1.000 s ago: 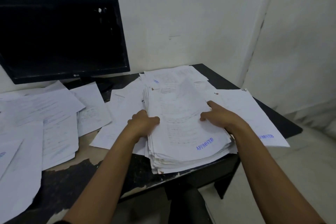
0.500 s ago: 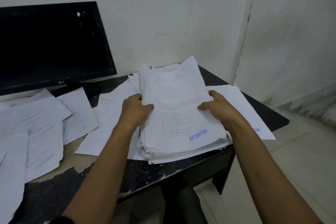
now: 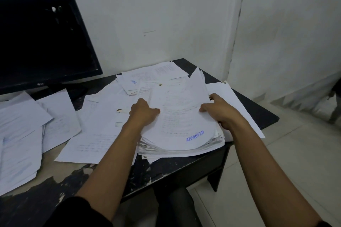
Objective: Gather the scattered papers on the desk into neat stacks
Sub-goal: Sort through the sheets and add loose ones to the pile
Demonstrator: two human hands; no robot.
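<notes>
Hands on both long edges is how you hold the thick stack (image 3: 181, 121) just now: your left hand (image 3: 143, 111) curls round its left side with the thumb lying on the top sheet, and your right hand (image 3: 220, 111) clamps the right side, thumb on top and fingers tucked under. That two-sided grip looks meant to let you tilt the pile and square its edges, since a bundle this deep would fan out if it were held from one side only. The stack's far end is tipped up and its near end rests on the desk (image 3: 166, 169) close to the front right corner; the top sheet shows a blue APPROVED stamp (image 3: 195, 136).

Plenty is left to gather, to judge from the spread. A small heap of loose sheets (image 3: 147, 77) lies behind the stack, a broad page (image 3: 96, 134) lies flat just left of your left forearm, one sheet (image 3: 238, 105) sticks out from under the stack on the right, and more scattered papers (image 3: 24, 134) cover the left end.

The desk top is dark and badly worn, with pale patches where the finish has peeled. A dark monitor (image 3: 44, 42) stands at the back left. Pale, scuffed walls meet in a corner behind the desk, and light floor tiles show to the right.
</notes>
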